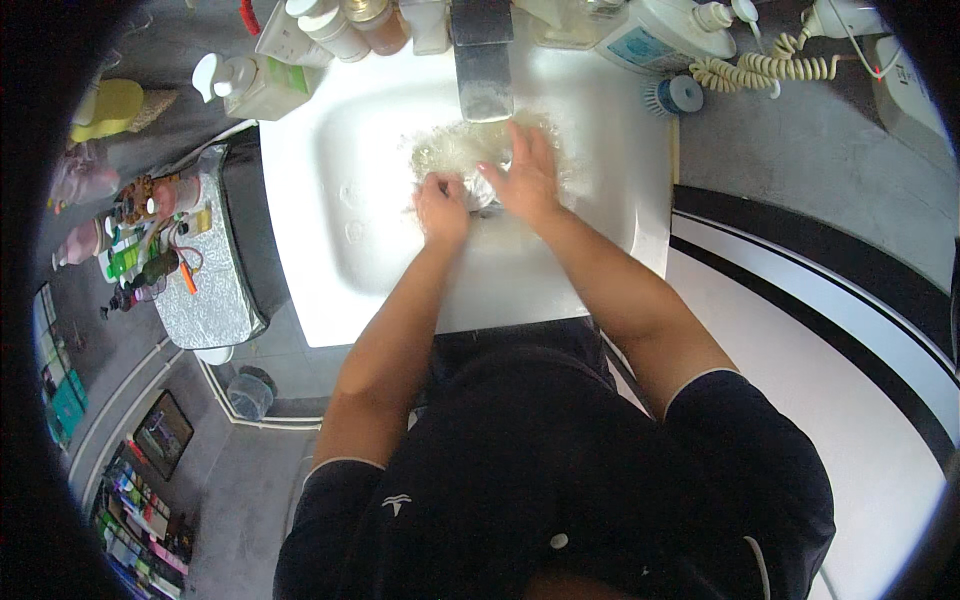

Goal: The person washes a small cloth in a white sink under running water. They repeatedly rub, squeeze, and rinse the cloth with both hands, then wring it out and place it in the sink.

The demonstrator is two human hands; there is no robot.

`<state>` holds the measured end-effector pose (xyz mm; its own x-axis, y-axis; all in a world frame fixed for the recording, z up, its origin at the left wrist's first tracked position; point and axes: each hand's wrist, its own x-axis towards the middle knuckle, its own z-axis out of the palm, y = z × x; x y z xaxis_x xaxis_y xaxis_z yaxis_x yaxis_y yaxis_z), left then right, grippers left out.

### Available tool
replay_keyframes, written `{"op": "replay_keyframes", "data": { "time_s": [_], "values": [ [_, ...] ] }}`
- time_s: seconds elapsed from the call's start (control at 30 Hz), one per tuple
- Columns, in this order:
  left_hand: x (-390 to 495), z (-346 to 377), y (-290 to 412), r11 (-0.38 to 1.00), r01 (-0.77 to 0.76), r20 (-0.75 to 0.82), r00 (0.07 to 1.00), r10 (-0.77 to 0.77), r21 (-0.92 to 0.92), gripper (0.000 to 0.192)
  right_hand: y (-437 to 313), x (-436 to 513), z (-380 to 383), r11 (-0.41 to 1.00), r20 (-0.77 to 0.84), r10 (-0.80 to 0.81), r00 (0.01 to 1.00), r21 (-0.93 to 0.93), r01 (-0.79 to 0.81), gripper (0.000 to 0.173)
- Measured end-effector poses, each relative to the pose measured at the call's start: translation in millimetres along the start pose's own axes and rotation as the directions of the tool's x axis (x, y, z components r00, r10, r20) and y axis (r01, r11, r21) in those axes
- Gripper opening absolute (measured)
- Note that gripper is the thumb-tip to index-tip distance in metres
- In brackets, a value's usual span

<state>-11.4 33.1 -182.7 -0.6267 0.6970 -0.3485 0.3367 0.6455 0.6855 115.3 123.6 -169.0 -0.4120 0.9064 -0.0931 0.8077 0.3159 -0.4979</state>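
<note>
Both my hands are inside a white washbasin (607, 217), below the squared dark faucet (484, 79). Fingers curled, my left hand (441, 211) is at the left of the splashing water (457, 150). A small dark spot shows between its thumb and fingers, and I cannot tell whether it is an object or a gap. My right hand (531, 180) is spread, with the thumb apart and the fingertips near the faucet's end. Bright, clear-looking water or foam lies between the two hands, and blur hides what may be under it.
Left of the faucet are a pump bottle (262, 86) and several jars (379, 26). To the right stand a large pump bottle (667, 34), a round blue-and-white brush (679, 95) and a coiled cord (757, 71). Bottles crowd a silver-covered surface (217, 300) at left.
</note>
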Motion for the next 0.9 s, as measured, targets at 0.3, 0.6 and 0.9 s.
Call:
{"op": "replay_keyframes", "data": {
  "time_s": [0.3,0.6,0.9],
  "values": [
    [3.4,23.2,5.9,0.114,0.652,0.528,0.693,-0.491,-0.749,0.03,-63.0,-38.1,2.9,0.668,0.053,0.336,0.941,0.691,-0.277,0.042],
    [-3.4,-9.6,11.4,0.027,0.75,0.739,0.657,-0.149,-0.661,0.031,-60.1,-28.1,-10.5,0.806,0.09,-0.032,0.995,0.591,-0.027,0.015],
    [-3.1,-9.9,13.9,0.973,0.222,0.205,0.951,-0.23,0.06,0.043,7.9,12.9,6.8,0.978,0.171,-0.061,0.983,-0.185,0.092,0.033]
  ]
}}
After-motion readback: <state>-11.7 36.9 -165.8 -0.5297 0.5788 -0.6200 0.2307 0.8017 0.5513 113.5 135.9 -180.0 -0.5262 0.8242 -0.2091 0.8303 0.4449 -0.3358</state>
